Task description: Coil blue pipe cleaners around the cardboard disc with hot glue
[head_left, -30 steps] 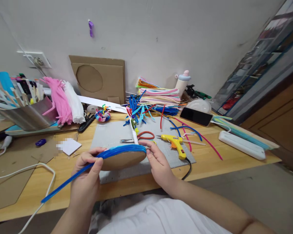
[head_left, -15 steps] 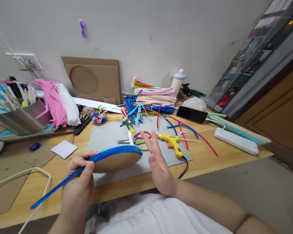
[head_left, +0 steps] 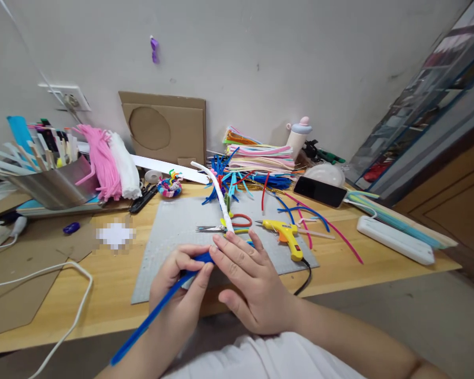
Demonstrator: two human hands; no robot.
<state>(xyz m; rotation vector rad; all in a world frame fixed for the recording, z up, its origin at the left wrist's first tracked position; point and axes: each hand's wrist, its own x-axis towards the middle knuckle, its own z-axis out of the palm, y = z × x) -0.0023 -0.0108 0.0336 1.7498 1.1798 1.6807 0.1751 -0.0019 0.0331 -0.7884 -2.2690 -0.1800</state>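
Head view: here I am at a wooden table [head_left: 339,266], both hands low over its near edge.
My left hand [head_left: 179,289]: thumb and fingers closed in a pinch, and they've got the blue strip [head_left: 150,322].
My right hand [head_left: 253,281]: fingers straight, thumb out to the side, fingertips right up against the left ones; whether they grip anything, I can't tell.
Blue strip: in front of me, one end under my fingers, the tail slanting down over my left forearm.
White stem [head_left: 222,202]: leaning up just beyond my right fingertips, its foot hidden.
Grey mat [head_left: 174,221]: under it all, with scissors [head_left: 243,220] and a yellow glue gun [head_left: 282,230] lying on it.
Table, right: a black phone [head_left: 319,192], then a white power strip [head_left: 395,239].
Table, left: a metal holder [head_left: 59,187] crammed with sticks, a pink bundle [head_left: 100,163] against it, a flat cardboard sheet [head_left: 19,289] nearer me.
Wall [head_left: 339,63]: plain grey, scuffed; cardboard with a round recess [head_left: 187,126] leans there, a bottle [head_left: 298,137] stands close, a socket [head_left: 71,97] sits far left.
Room, right: tilted shelves [head_left: 426,89], a brown panel [head_left: 446,173], bare grey floor [head_left: 398,316].
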